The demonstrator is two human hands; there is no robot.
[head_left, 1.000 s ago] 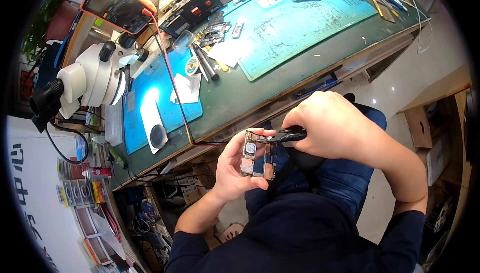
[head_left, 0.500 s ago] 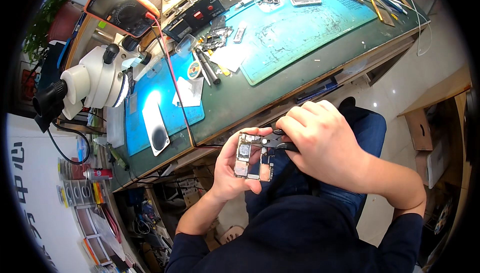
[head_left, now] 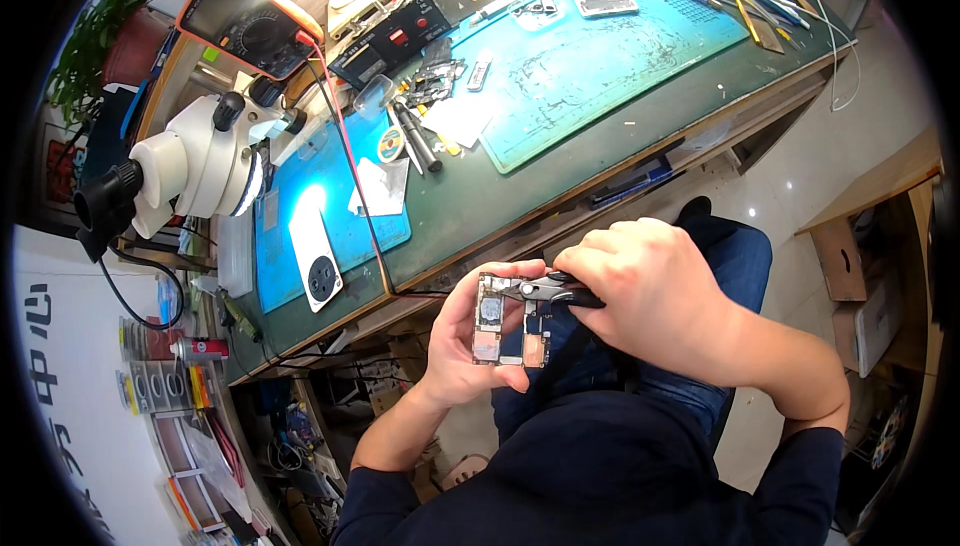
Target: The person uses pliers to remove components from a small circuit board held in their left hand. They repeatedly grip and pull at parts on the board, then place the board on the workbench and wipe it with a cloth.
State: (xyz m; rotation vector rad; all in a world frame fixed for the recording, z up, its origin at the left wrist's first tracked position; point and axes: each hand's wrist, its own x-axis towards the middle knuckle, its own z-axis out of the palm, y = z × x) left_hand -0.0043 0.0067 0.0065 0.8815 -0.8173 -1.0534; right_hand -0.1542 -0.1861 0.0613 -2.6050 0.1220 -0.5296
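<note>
A small phone circuit board (head_left: 488, 318), U-shaped with metal and copper-coloured patches, is held over my lap. My left hand (head_left: 458, 338) grips it by its edges, fingers along the top and thumb at the bottom. In my right hand (head_left: 640, 271) is a pair of black-handled cutting pliers (head_left: 540, 290), the handles wrapped by my closed fingers. The pliers' metal jaws point left and lie at the upper part of the board. Whether the jaw tips bite on a part there is too small to tell.
Ahead stands a green workbench (head_left: 455, 221) with blue mats (head_left: 560, 76). A white microscope (head_left: 190, 156), an orange multimeter (head_left: 250, 21) and a black control box (head_left: 390, 41) crowd its left side. A red and black cable (head_left: 350, 166) hangs over the bench's front edge.
The pliers have turned slightly, their handles drawn closer together in my right hand. Both hands and the board sit slightly lower in the picture.
</note>
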